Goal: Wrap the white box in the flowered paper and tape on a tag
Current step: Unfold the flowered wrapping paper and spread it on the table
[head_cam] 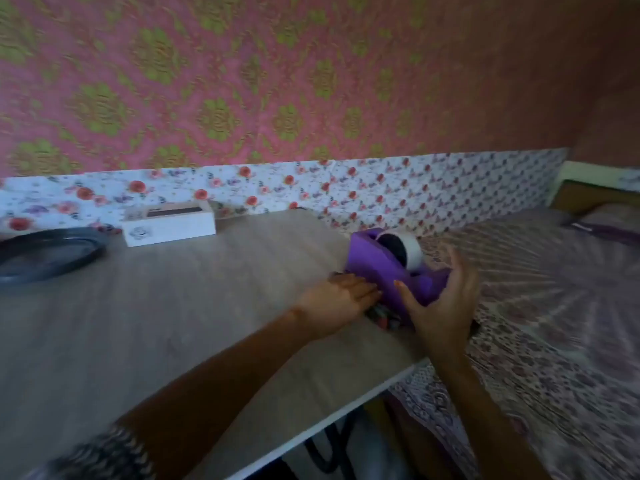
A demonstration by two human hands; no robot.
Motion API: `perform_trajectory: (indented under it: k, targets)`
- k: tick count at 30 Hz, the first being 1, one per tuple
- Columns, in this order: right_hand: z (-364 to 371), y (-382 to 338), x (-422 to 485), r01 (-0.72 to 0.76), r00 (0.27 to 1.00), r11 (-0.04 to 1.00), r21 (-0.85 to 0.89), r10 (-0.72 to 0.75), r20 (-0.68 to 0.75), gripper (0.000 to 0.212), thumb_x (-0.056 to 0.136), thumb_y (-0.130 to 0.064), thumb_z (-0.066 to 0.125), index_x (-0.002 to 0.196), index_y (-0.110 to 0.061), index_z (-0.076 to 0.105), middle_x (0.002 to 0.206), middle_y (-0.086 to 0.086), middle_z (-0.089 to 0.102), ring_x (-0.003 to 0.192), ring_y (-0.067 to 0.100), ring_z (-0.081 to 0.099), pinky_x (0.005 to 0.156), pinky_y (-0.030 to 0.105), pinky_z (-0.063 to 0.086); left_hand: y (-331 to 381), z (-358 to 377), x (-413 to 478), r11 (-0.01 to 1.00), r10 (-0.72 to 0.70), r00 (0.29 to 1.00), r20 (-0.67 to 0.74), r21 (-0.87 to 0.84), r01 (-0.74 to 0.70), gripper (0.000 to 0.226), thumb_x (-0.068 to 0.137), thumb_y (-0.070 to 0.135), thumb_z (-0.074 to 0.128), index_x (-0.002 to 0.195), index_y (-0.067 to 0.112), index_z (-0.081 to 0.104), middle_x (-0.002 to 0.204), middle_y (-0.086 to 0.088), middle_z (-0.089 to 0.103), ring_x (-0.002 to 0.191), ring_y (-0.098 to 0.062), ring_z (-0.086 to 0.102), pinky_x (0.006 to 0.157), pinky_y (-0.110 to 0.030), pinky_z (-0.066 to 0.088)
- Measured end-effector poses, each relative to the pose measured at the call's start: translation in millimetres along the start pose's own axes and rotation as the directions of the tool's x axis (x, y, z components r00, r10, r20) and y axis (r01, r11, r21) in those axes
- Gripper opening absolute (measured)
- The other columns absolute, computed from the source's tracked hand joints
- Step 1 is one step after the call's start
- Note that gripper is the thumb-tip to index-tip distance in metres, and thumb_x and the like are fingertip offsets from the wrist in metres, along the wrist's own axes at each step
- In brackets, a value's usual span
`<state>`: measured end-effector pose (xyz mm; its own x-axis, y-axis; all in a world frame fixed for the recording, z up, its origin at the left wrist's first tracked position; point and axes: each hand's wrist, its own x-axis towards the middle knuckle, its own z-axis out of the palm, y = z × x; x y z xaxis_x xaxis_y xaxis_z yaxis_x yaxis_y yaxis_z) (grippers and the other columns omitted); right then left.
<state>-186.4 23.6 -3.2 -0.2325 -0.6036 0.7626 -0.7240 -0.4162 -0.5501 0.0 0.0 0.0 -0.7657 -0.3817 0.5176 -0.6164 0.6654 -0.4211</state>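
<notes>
Little of the wrapping had been done, judging by how things lay. The white box [169,222] sat bare at the far left of the table [166,306], just beside a dark round plate [48,254], with no paper on it. The flowered paper [311,188] stood spread along the foot of the wall behind the table, reaching off to the right; none of it was folded round the box.

Both hands were at the table's right edge, well apart from the box. The right hand [446,306] cupped the near end of the purple tape dispenser [394,271], fingers [460,275] curled round its far side and thumb spread toward the front, so it held the dispenser. A white roll of tape [405,251] sat in the dispenser's cradle. The left hand [336,303] lay palm down at the dispenser's left side, fingers together and nearly flat, their tips against its base.

This looked like gathering supplies, with cutting, folding, taping and tagging all still to come.

The whole frame was smeared by motion. Something small and multicoloured [384,315] lay between the two hands under the dispenser's near corner; it may have been the tag or a scrap, but the blur forbade saying. Whether the left fingers pinched anything could not be told. No clear tag showed anywhere, and the plate was cut off by the left edge.
</notes>
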Motion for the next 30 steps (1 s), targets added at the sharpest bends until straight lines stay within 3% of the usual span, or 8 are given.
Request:
perform_trajectory:
  k: [4, 9, 12, 16, 18, 23, 27, 30]
  targets:
    - [-0.9, 20.1, 2.0, -0.303, 0.933, 0.949, 0.09, 0.275, 0.232, 0.108, 0.06, -0.039, 0.085, 0.146, -0.012, 0.025, 0.144, 0.013, 0.041, 0.13, 0.028, 0.042, 0.104, 0.045, 0.04, 1.0, 13.6, 19.8, 0.999, 0.022, 0.993, 0.119, 0.026, -0.025, 0.035, 0.074, 0.018, 0.039, 0.08, 0.021, 0.074, 0.073, 0.002, 0.072, 0.058, -0.018, 0.067, 0.05, -0.024, 0.053]
    - [-0.8, 26.0, 9.4, -0.318, 0.936, 0.947, 0.052, 0.305, 0.176, 0.073, 0.055, -0.039, 0.087, 0.116, -0.016, 0.053, 0.101, 0.003, 0.065, 0.091, 0.025, 0.062, 0.073, 0.035, 0.05, -1.2, 16.1, 15.2, 0.999, 0.052, 0.996, 0.068, 0.014, -0.053, 0.035, 0.078, 0.019, 0.038, 0.076, 0.023, 0.072, 0.06, 0.001, 0.067, 0.049, -0.018, 0.062, 0.042, -0.023, 0.048]
    - [0.0, 22.6, 16.0, -0.37, 0.922, 0.922, 0.11, 0.35, 0.168, 0.064, 0.054, -0.04, 0.086, 0.107, -0.019, 0.057, 0.089, -0.005, 0.061, 0.083, 0.02, 0.06, 0.071, 0.031, 0.045, -2.3, 10.5, 14.8, 0.999, 0.052, 0.998, 0.036, 0.002, -0.052, 0.036, 0.079, 0.019, 0.038, 0.083, 0.023, 0.074, 0.061, 0.0, 0.068, 0.05, -0.018, 0.063, 0.041, -0.023, 0.048]
    - [-4.2, 19.4, 26.1, -0.428, 0.902, 0.877, 0.217, 0.398, 0.17, 0.051, 0.056, -0.035, 0.086, 0.097, -0.023, 0.057, 0.086, -0.007, 0.063, 0.081, 0.019, 0.062, 0.078, 0.043, 0.053, -3.9, -4.1, 7.5, 0.997, 0.077, 0.997, -0.008, 0.007, -0.077, 0.037, 0.075, 0.02, 0.04, 0.079, 0.026, 0.076, 0.063, 0.003, 0.068, 0.05, -0.015, 0.063, 0.04, -0.02, 0.046]
    - [-8.5, 18.8, 32.0, -0.438, 0.899, 0.852, 0.286, 0.405, 0.169, 0.046, 0.059, -0.029, 0.086, 0.094, -0.025, 0.056, 0.083, -0.012, 0.061, 0.078, 0.016, 0.062, 0.079, 0.047, 0.054, -9.8, -7.6, -8.1, 0.995, 0.099, 0.995, -0.008, -0.014, -0.099, 0.034, 0.074, 0.02, 0.041, 0.076, 0.025, 0.075, 0.064, 0.004, 0.068, 0.052, -0.015, 0.063, 0.042, -0.02, 0.048]
    - [-11.9, 12.2, 29.8, -0.4, 0.915, 0.868, 0.294, 0.358, 0.188, 0.05, 0.057, -0.035, 0.084, 0.098, -0.028, 0.056, 0.085, -0.013, 0.063, 0.082, 0.012, 0.064, 0.077, 0.046, 0.055, -36.9, -24.8, -71.9, 0.991, 0.073, 0.995, 0.074, -0.113, -0.064, 0.019, 0.088, 0.023, 0.048, 0.103, 0.019, 0.059, 0.083, -0.002, 0.072, 0.07, -0.018, 0.069, 0.058, -0.026, 0.057]
    - [5.2, -0.4, 6.2, -0.359, 0.92, 0.912, 0.196, 0.312, 0.236, 0.062, 0.053, -0.04, 0.086, 0.103, -0.025, 0.053, 0.09, -0.009, 0.061, 0.084, 0.015, 0.06, 0.078, 0.035, 0.051, -43.4, -52.6, -104.1, 0.996, 0.03, 0.999, 0.037, -0.088, -0.027, 0.05, 0.101, 0.026, 0.026, 0.093, 0.017, 0.074, 0.089, 0.001, 0.074, 0.078, -0.014, 0.071, 0.068, -0.023, 0.055]
    - [13.0, -4.6, -1.4, -0.344, 0.91, 0.929, 0.133, 0.295, 0.292, 0.072, 0.055, -0.029, 0.088, 0.113, -0.014, 0.049, 0.098, -0.003, 0.055, 0.091, 0.019, 0.056, 0.072, 0.025, 0.04, -42.4, -64.3, -124.0, 0.994, -0.02, 0.998, 0.062, -0.104, 0.026, 0.049, 0.101, 0.027, 0.028, 0.095, 0.016, 0.075, 0.094, 0.002, 0.074, 0.084, -0.014, 0.07, 0.074, -0.023, 0.054]
